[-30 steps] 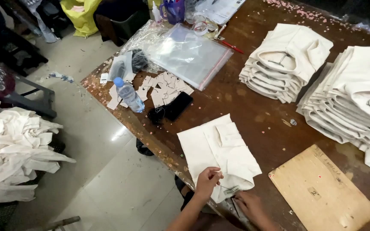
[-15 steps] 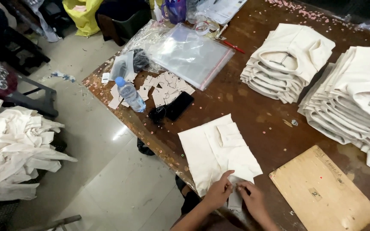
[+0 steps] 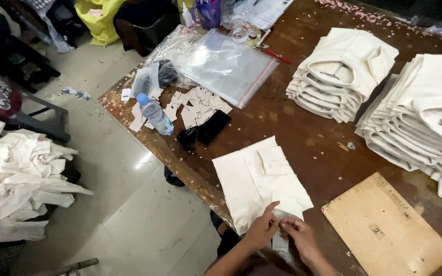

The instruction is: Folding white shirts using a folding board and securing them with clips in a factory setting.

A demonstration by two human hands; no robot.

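— Pinched between both hands: what was it?

— Left hand [image 3: 260, 231] and right hand [image 3: 300, 236] met at the near edge of a folded cream shirt [image 3: 258, 179], fingertips closed on a small pale tag [image 3: 280, 240] hanging off its hem. Neither hand was loose; both gripped the tag where it touched the cloth.

— Where did the shirt lie?

— Flat on the brown table [image 3: 303, 128], close to the front edge, just left of a wooden board [image 3: 388, 226].

— And around it?

— Two stacks of folded shirts, one [image 3: 341, 71] at the far side, a taller one [image 3: 420, 117] to the right. A water bottle [image 3: 154, 113] lay among paper tags [image 3: 193, 105], beside a black phone [image 3: 212, 127] and a clear bag [image 3: 226, 64]. Loose cream garments [image 3: 16, 179] were heaped off the table at left.
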